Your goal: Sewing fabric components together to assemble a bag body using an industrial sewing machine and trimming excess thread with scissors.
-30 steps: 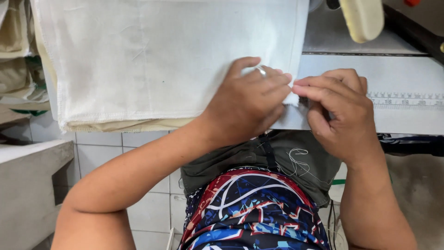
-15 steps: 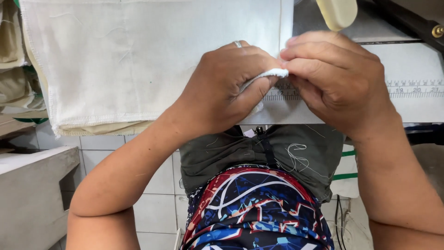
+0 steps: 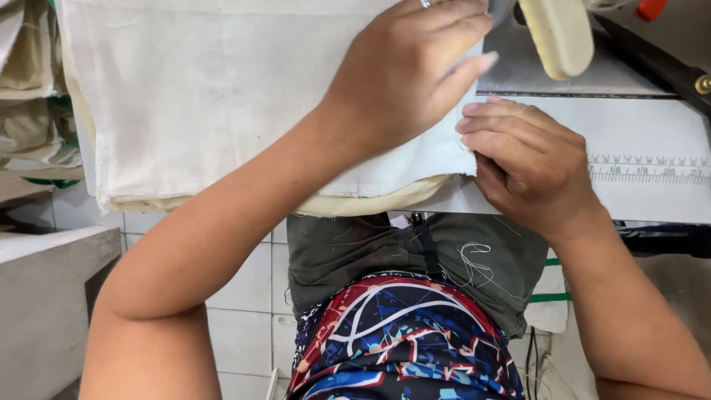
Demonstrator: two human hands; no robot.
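Lap: dark green cloth [image 3: 415, 252] with loose threads, hanging below bench front edge; patterned clothing beneath.
Right hand [image 3: 529, 167]: near front edge of bench [image 3: 652, 133], fingers curled together, pinching right edge of cloth [image 3: 222, 96] at its lower right corner.
Left hand [image 3: 404, 70]: pressed flat on cloth, fingers close together and spread toward right edge; ring on one finger; just above right hand, nearly touching.
Cloth: cream, several layers stacked, on left part of bench, lower hem drooping over front edge.
Ruler [image 3: 648, 169]: printed strip along bench, right of hands.
Far side: cream handle [image 3: 557, 33] and dark metal machine parts at far right corner.
Risk: layers likely to slide out of line if flat hand lifts; overhanging hem may drag stack off front edge; pinched corner may slip, grip being small.
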